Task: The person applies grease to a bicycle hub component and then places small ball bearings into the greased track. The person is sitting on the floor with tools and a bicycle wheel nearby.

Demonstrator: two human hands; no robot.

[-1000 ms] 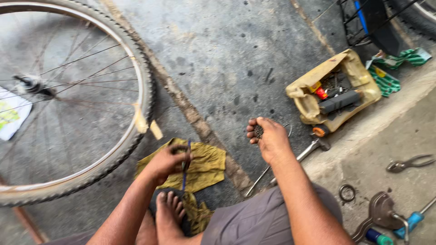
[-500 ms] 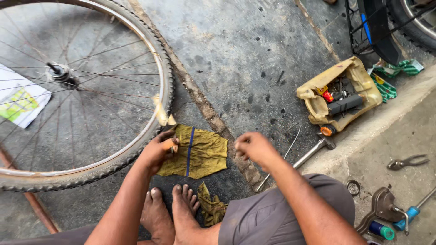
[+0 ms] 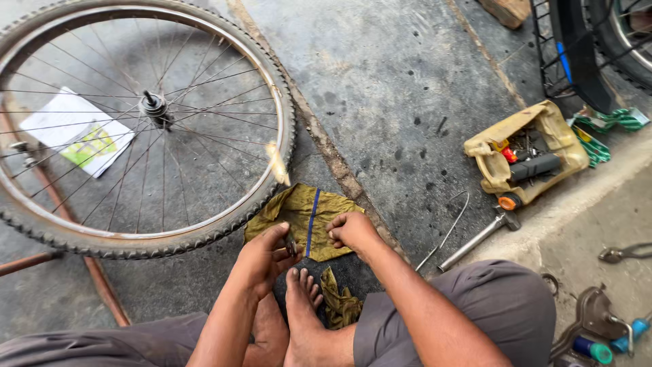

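1. Lying flat on the dark concrete at far left is a bicycle wheel (image 3: 146, 122), knobby tyre on, hub and spokes showing. A white and green paper (image 3: 78, 129) lies under the spokes.
2. A rust-coloured rod (image 3: 102, 292) runs along the floor below the wheel's rim.
3. A small pale scrap (image 3: 278, 164) sits at the wheel's right rim, just above the cloth.
4. The left hand (image 3: 265, 255) is curled, fingers bent narrow around a small dark item at the cloth's lower left edge; what it is cannot be told.
5. The cloth (image 3: 302, 214) is olive-yellow with one blue stripe, spread on the floor just right of the tyre, between both hands and ahead of the bare feet (image 3: 299, 319). A second bunch of it lies beside the toes.
6. The right hand (image 3: 350, 231) is closed in a loose fist, knuckles up, resting on the cloth's right part; whether it grips anything cannot be told.
7. A bent wire (image 3: 451, 224) lies right of that forearm, with a hammer (image 3: 479, 234) just beside it.
8. A yellow box (image 3: 526, 153) of small tools sits further right, near a green striped rag (image 3: 611, 122).
9. Pliers (image 3: 625, 253) lie on the paler slab at far right.
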